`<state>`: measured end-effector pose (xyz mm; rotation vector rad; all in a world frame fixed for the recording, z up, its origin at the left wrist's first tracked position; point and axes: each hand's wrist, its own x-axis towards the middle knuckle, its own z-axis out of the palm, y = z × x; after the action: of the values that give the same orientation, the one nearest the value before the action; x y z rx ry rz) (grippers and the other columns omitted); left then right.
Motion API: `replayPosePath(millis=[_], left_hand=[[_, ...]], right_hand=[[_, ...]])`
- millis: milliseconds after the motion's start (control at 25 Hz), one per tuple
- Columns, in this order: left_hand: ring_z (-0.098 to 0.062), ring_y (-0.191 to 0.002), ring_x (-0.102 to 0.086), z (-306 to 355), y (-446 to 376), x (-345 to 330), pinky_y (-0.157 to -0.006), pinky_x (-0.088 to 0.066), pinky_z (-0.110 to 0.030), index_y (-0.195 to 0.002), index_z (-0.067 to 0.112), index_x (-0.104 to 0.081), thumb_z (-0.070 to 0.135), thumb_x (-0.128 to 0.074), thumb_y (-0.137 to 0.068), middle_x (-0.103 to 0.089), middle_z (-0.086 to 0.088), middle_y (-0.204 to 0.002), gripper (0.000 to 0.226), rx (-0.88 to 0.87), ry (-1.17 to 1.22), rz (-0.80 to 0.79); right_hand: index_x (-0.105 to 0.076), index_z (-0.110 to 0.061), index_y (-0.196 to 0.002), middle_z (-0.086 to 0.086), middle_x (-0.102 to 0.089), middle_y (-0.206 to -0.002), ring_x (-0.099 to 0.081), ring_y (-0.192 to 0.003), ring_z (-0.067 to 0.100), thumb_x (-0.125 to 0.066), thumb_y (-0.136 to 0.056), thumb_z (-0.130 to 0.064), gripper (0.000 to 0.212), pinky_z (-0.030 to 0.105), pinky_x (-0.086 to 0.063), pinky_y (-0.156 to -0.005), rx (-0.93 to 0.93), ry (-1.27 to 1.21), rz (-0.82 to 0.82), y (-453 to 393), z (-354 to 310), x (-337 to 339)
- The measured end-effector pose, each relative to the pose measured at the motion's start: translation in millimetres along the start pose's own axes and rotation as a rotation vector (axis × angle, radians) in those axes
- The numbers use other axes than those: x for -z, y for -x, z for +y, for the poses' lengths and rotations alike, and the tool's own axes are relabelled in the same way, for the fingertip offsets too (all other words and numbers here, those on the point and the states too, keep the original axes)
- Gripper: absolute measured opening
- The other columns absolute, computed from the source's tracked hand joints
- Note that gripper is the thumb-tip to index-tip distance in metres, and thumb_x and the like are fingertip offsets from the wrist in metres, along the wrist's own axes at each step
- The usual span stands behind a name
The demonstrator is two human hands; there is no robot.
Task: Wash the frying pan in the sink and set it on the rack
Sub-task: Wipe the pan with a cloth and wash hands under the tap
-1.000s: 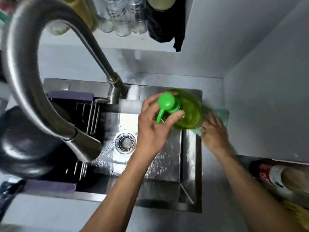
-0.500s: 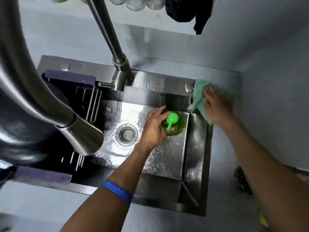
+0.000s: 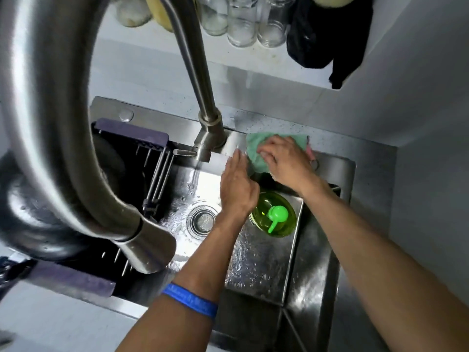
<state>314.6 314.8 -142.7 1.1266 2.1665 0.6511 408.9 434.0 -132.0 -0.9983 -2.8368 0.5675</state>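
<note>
A dark frying pan (image 3: 111, 163) lies on the black sink rack (image 3: 157, 171) at the left, mostly hidden behind the faucet. My left hand (image 3: 237, 189) reaches over the steel sink (image 3: 256, 262), and its straight fingers touch the back ledge beside the faucet base. My right hand (image 3: 286, 161) rests on a green cloth (image 3: 253, 146) on the sink's back rim, fingers curled into the cloth. A green soap bottle (image 3: 276, 219) with a pump top stands by itself on the raised step inside the sink, just below my left hand.
The big curved faucet (image 3: 50, 123) fills the left foreground, its spout over the rack's edge. The drain (image 3: 203, 221) sits mid-basin, and the basin is wet. Glass jars (image 3: 243, 19) and a black cloth (image 3: 327, 34) hang above the back wall. A wall closes the right side.
My left hand has let go of the soap bottle and moved up to the back ledge. My right hand has slid the green cloth leftward along the rim.
</note>
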Motion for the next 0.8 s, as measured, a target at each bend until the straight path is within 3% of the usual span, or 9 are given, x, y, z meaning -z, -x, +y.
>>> replayPosePath(millis=[120,280,360,480,640,800], left_hand=[[-0.027,-0.149,-0.002,1.8,0.3,4.7,-0.120,-0.012,-0.051,-0.152,0.016,-0.027,0.008,-0.056,-0.079,-0.014,0.000,-0.162,0.079,0.005,-0.172,-0.016],[-0.029,-0.149,-0.011,-6.5,-5.7,-1.6,-0.119,-0.019,-0.047,-0.153,0.009,-0.023,0.006,-0.045,-0.066,-0.021,-0.007,-0.160,0.089,-0.040,-0.057,-0.015],[-0.027,-0.149,-0.012,-9.8,-6.7,-5.1,-0.120,-0.018,-0.045,-0.153,0.005,-0.019,0.007,-0.042,-0.066,-0.019,-0.011,-0.160,0.090,-0.055,0.003,-0.006],[-0.029,-0.148,-0.015,6.6,-5.7,2.3,-0.118,-0.022,-0.046,-0.152,0.000,-0.020,0.010,-0.045,-0.080,-0.018,-0.018,-0.159,0.077,-0.032,-0.001,0.011],[-0.033,-0.143,-0.027,8.2,-9.5,6.2,-0.111,-0.033,-0.050,-0.154,0.012,-0.016,0.023,-0.039,-0.063,-0.024,-0.013,-0.159,0.095,0.050,0.019,0.003],[-0.040,-0.141,-0.024,9.1,-14.8,-4.6,-0.109,-0.035,-0.050,-0.149,0.005,-0.028,0.022,-0.055,-0.069,-0.018,-0.020,-0.155,0.086,0.019,-0.268,-0.089]], right_hand=[[-0.063,-0.013,-0.124,0.007,-0.052,-0.127,-0.044,-0.122,0.031,-0.053,-0.088,-0.007,0.037,0.040,-0.034,-0.098,0.097,0.292,-0.166,-16.8,-19.5,-1.5],[-0.056,-0.005,-0.138,0.011,-0.046,-0.145,-0.039,-0.136,0.030,-0.047,-0.095,0.003,0.045,0.028,-0.020,-0.114,0.109,-0.101,-0.147,-37.7,-17.3,-16.0],[-0.039,-0.008,-0.151,0.006,-0.031,-0.161,-0.025,-0.148,0.024,-0.042,-0.100,-0.002,0.052,0.024,-0.008,-0.118,0.080,-0.128,-0.182,-37.9,-13.7,-18.8],[-0.013,-0.016,-0.160,-0.002,-0.008,-0.168,-0.003,-0.155,0.018,-0.032,-0.105,-0.022,0.058,0.032,0.002,-0.123,-0.024,0.001,-0.205,-36.2,-24.1,-33.1],[-0.004,-0.019,-0.160,-0.006,0.000,-0.168,0.003,-0.155,0.016,-0.021,-0.107,-0.038,0.059,0.036,0.006,-0.124,-0.195,0.051,-0.189,-46.9,-11.9,-29.3],[-0.001,-0.021,-0.160,-0.007,0.001,-0.168,0.005,-0.154,0.015,-0.019,-0.106,-0.042,0.060,0.037,0.009,-0.123,-0.326,0.122,-0.153,-10.8,20.1,-20.1]])
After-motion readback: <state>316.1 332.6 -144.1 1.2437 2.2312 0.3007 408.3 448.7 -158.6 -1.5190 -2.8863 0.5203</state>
